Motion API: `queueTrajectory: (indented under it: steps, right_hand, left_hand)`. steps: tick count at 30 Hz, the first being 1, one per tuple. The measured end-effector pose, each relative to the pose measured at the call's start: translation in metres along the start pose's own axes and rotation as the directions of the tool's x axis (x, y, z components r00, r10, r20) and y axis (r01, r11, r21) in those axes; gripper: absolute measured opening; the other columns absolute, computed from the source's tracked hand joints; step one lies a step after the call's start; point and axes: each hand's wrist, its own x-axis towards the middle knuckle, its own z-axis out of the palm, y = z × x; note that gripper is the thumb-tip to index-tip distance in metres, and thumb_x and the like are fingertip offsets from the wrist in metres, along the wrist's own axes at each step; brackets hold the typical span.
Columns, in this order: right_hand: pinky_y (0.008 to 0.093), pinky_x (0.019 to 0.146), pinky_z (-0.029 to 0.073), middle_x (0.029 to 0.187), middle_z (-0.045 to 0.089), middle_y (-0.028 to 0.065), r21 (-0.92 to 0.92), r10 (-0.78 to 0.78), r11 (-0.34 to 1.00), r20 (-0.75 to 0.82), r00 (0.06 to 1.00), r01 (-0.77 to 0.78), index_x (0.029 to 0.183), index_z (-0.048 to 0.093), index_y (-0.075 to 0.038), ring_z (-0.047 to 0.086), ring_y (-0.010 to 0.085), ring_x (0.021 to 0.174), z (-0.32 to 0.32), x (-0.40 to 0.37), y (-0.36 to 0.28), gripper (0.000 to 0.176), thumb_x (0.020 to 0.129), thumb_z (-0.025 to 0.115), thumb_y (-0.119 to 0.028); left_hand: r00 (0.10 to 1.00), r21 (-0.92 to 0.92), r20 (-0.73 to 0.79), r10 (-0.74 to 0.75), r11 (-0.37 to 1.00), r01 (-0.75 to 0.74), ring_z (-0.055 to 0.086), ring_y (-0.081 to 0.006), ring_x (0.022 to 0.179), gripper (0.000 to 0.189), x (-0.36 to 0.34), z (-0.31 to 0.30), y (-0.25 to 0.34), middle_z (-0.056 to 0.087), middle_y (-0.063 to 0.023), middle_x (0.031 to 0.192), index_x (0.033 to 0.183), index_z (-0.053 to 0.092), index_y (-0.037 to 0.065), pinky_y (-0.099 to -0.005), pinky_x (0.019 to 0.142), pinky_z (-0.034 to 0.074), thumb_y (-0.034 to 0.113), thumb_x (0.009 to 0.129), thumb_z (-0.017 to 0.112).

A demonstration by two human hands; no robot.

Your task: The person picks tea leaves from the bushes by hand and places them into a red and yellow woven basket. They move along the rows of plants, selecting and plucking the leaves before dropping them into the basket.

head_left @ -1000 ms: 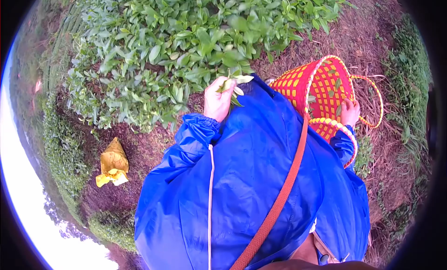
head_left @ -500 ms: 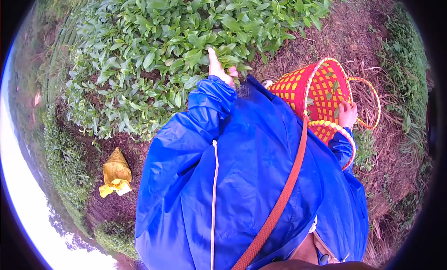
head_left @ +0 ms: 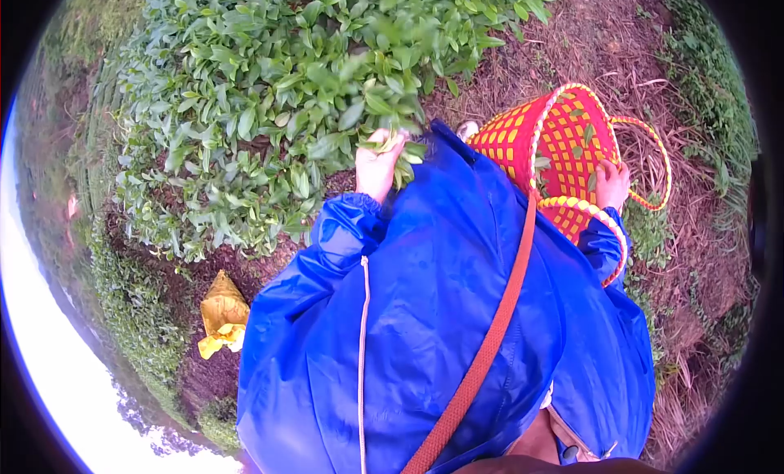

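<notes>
My left hand (head_left: pixel 378 162) is closed round a few plucked tea leaves (head_left: pixel 402 173), at the near edge of the tea bush (head_left: pixel 245 106). Some of those leaves stick out past the fingers. On the right, my right hand (head_left: pixel 612 184) grips the rim of a red and yellow woven basket (head_left: pixel 498 141), its fingertips over the inside wall. The basket lies tilted with its mouth facing me, and several loose leaves (head_left: pixel 589 133) cling inside it. Its bottom is partly hidden by my blue raincoat.
A red-brown strap (head_left: pixel 482 360) crosses my blue raincoat (head_left: pixel 425 311) up to the basket. A rope handle (head_left: pixel 663 160) loops out from the basket's far side. At the left a yellow sack (head_left: pixel 223 307) stands on the ground. Dry grass (head_left: pixel 604 49) covers the soil at right.
My left hand has drawn back from the bush toward me and closed; leaves now show in it. The foliage it left is blurred. My right hand stays at the basket rim.
</notes>
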Motion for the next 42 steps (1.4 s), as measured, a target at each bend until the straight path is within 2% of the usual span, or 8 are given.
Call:
queueTrajectory:
  steps: [2, 5, 14, 24, 26, 28, 34, 42]
  right_hand:
    - [0.0376, 0.086, 0.033, 0.114, 0.04, 0.0129, 0.014, -0.02, 1.0, -0.021, 1.0, 0.02, 0.092, 0.059, -0.019, 0.039, 0.0302, 0.103, 0.004, 0.004, 0.0, 0.023, 0.07, 0.056, -0.028]
    - [0.0383, 0.084, 0.035, 0.114, 0.041, 0.012, 0.009, -0.047, 0.999, -0.045, 0.998, 0.047, 0.091, 0.059, -0.021, 0.04, 0.0298, 0.103, 0.007, 0.008, 0.002, 0.023, 0.069, 0.057, -0.027]
    - [0.0387, 0.087, 0.032, 0.116, 0.038, 0.0168, -0.006, 0.009, 1.0, 0.067, 0.998, -0.009, 0.095, 0.057, -0.019, 0.037, 0.0324, 0.105, -0.006, 0.008, -0.007, 0.026, 0.071, 0.054, -0.029]
    - [0.0392, 0.085, 0.034, 0.115, 0.04, 0.0123, -0.006, 0.013, 1.0, -0.003, 1.0, -0.013, 0.091, 0.059, -0.021, 0.038, 0.0305, 0.104, 0.01, 0.006, 0.007, 0.024, 0.068, 0.058, -0.028]
    - [0.0392, 0.085, 0.034, 0.115, 0.04, 0.0132, -0.007, 0.024, 1.0, 0.012, 1.0, -0.024, 0.091, 0.059, -0.021, 0.038, 0.0306, 0.105, 0.008, 0.006, 0.004, 0.024, 0.068, 0.058, -0.028]
    - [0.0392, 0.086, 0.034, 0.115, 0.04, 0.0134, 0.004, 0.011, 1.0, -0.001, 1.0, -0.011, 0.091, 0.059, -0.021, 0.038, 0.031, 0.105, 0.009, 0.007, 0.005, 0.024, 0.068, 0.058, -0.028]
    - [0.039, 0.086, 0.033, 0.116, 0.039, 0.0129, 0.006, -0.025, 1.0, -0.016, 1.0, 0.025, 0.091, 0.059, -0.021, 0.038, 0.0304, 0.105, 0.007, 0.016, 0.0, 0.024, 0.069, 0.058, -0.027]
    - [0.0399, 0.083, 0.036, 0.116, 0.039, 0.0104, -0.031, 0.016, 0.999, 0.035, 0.999, -0.015, 0.091, 0.058, -0.023, 0.038, 0.0301, 0.104, 0.008, 0.017, 0.008, 0.023, 0.069, 0.057, -0.031]
  left_hand:
    - [0.999, -0.109, 0.025, -0.029, 0.994, 0.032, 0.046, -0.0069, 0.053, 0.008, 0.0, -0.003, 0.0, 0.055, -0.0017, 0.069, 0.081, 0.053, 0.003, -0.0195, 0.05, 0.037, 0.007, 0.075, 0.054]
    - [0.793, -0.427, 0.348, -0.5, 0.669, 0.609, 0.052, -0.0113, 0.063, 0.011, 0.007, -0.025, -0.018, 0.056, -0.0048, 0.072, 0.083, 0.053, 0.005, -0.0226, 0.047, 0.041, 0.013, 0.079, 0.047]
    - [0.702, -0.407, 0.307, -0.642, 0.578, 0.707, 0.037, -0.0157, 0.052, 0.054, 0.076, 0.023, -0.03, 0.043, -0.0026, 0.072, 0.091, 0.047, 0.009, -0.0262, 0.042, 0.028, 0.055, 0.064, 0.058]
    - [0.716, -0.05, -0.616, -0.327, 0.924, 0.379, 0.051, -0.0138, 0.066, 0.033, 0.056, 0.032, -0.012, 0.054, -0.0078, 0.084, 0.093, 0.049, -0.003, -0.028, 0.056, 0.04, 0.019, 0.07, 0.058]
    - [0.983, 0.044, -0.122, -0.133, 0.989, 0.14, 0.049, -0.0102, 0.062, 0.021, 0.032, 0.034, 0.008, 0.055, -0.0027, 0.073, 0.083, 0.053, -0.002, -0.0231, 0.056, 0.039, 0.015, 0.072, 0.057]
    - [0.99, 0.103, 0.134, 0.047, 0.993, -0.061, 0.046, -0.0069, 0.056, 0.013, 0.012, 0.051, 0.028, 0.053, 0.0003, 0.066, 0.076, 0.055, 0.001, -0.0208, 0.053, 0.037, 0.014, 0.076, 0.053]
    - [0.801, -0.548, 0.225, -0.556, 0.607, 0.575, 0.039, -0.0111, 0.043, 0.013, 0.058, 0.037, -0.022, 0.05, -0.0041, 0.064, 0.09, 0.048, 0.007, -0.0242, 0.035, 0.03, 0.014, 0.079, 0.044]
    - [0.906, -0.848, 0.205, -0.371, 0.395, 0.354, 0.03, -0.0157, 0.042, 0.06, 0.095, 0.06, 0.009, 0.035, -0.0033, 0.057, 0.076, 0.042, 0.007, -0.0262, 0.037, 0.022, 0.067, 0.069, 0.035]
